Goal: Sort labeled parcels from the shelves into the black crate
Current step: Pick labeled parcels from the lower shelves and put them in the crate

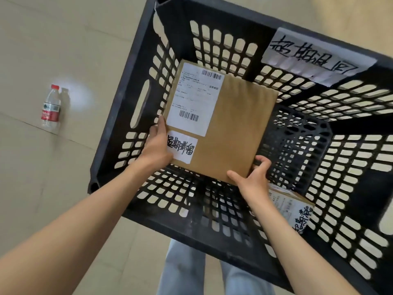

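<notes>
A brown cardboard parcel (221, 124), bearing a printed shipping label (194, 99) and a handwritten sticker (181, 146), was held inside the black crate (119, 116), above its floor. Its near left edge was gripped by the left hand (156, 146), its near right corner by the right hand (253, 182). A second labeled parcel (291, 207) was seen lower in the crate. A water bottle (51, 108) stood on the tiled floor (42, 188) to the left.

Two parcels (221, 124) (291, 207), one black crate (119, 116), one water bottle (51, 108), two hands (156, 145) (253, 179).
</notes>
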